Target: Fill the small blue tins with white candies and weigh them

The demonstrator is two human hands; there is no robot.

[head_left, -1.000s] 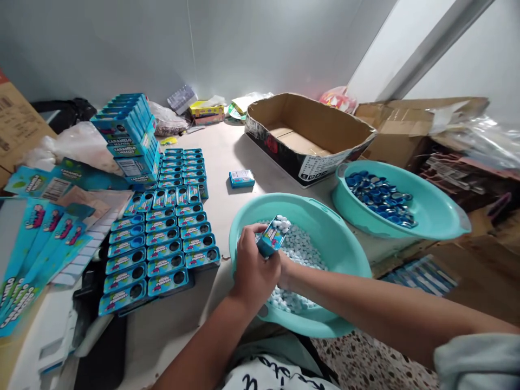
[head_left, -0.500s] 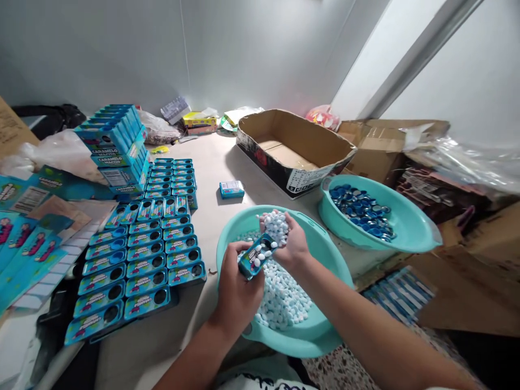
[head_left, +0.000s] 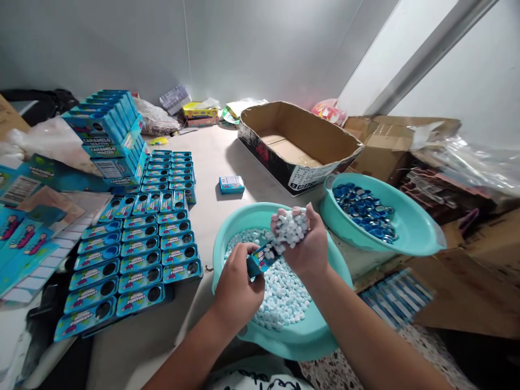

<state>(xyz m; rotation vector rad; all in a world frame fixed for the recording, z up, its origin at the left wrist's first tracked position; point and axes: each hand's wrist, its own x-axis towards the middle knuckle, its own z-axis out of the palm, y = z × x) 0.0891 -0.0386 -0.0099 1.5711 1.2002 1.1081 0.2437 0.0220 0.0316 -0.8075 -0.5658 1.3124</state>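
My left hand (head_left: pixel 235 284) grips a small blue candy box (head_left: pixel 262 258) over a teal basin (head_left: pixel 284 338) heaped with white and pale blue candies (head_left: pixel 280 295). My right hand (head_left: pixel 306 244) is cupped palm up, full of the same candies (head_left: pixel 290 227), right against the box's open hole. Rows of identical blue boxes (head_left: pixel 134 254) with round holes lie on the table to the left.
A second teal basin (head_left: pixel 410 238) of blue caps stands at the right. Behind it sit an open cardboard box (head_left: pixel 296 141) and more cartons. A stack of blue cartons (head_left: pixel 109 135) and flat printed sheets (head_left: pixel 24 238) fill the left. One lone blue box (head_left: pixel 231 184) lies mid-table.
My right hand came up out of the basin with a handful of candies and moved against the box. The left hand lowered the box slightly.
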